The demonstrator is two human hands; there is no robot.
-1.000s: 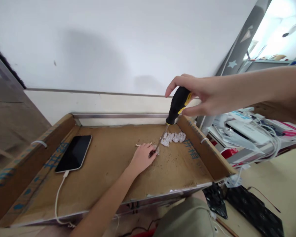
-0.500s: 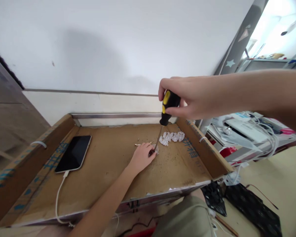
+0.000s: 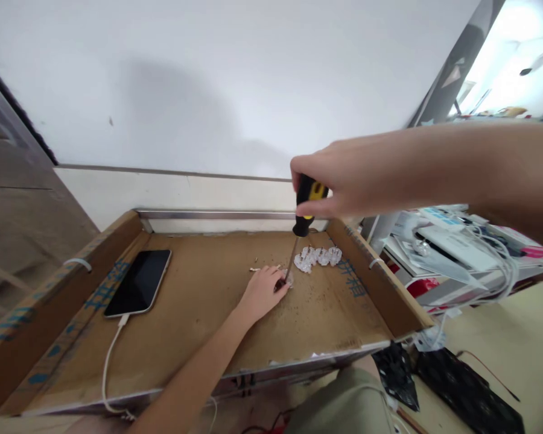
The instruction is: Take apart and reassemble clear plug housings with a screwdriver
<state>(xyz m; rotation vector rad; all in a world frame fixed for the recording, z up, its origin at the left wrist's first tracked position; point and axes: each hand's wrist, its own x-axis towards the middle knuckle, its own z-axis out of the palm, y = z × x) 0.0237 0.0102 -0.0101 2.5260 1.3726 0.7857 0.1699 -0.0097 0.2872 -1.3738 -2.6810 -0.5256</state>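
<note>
My right hand (image 3: 344,181) is wrapped over the black and yellow handle of a screwdriver (image 3: 305,211), held nearly upright. Its metal shaft runs down to a small clear plastic piece (image 3: 286,279) on the cardboard tray floor. My left hand (image 3: 263,292) rests on the tray floor with its fingertips pinched on that piece, right where the tip meets it. A pile of several clear plastic pieces (image 3: 317,257) lies just beyond, to the right of the tip.
The shallow cardboard tray (image 3: 380,283) has raised side walls. A dark phone (image 3: 138,282) lies at its left with a white cable (image 3: 106,361) running off the front edge. White boxes and cables (image 3: 457,241) crowd a shelf at right. A dark keyboard (image 3: 470,392) lies on the floor.
My right hand has closed fully over the screwdriver handle and swung it from a rightward lean to nearly upright. My left hand stays on the small piece.
</note>
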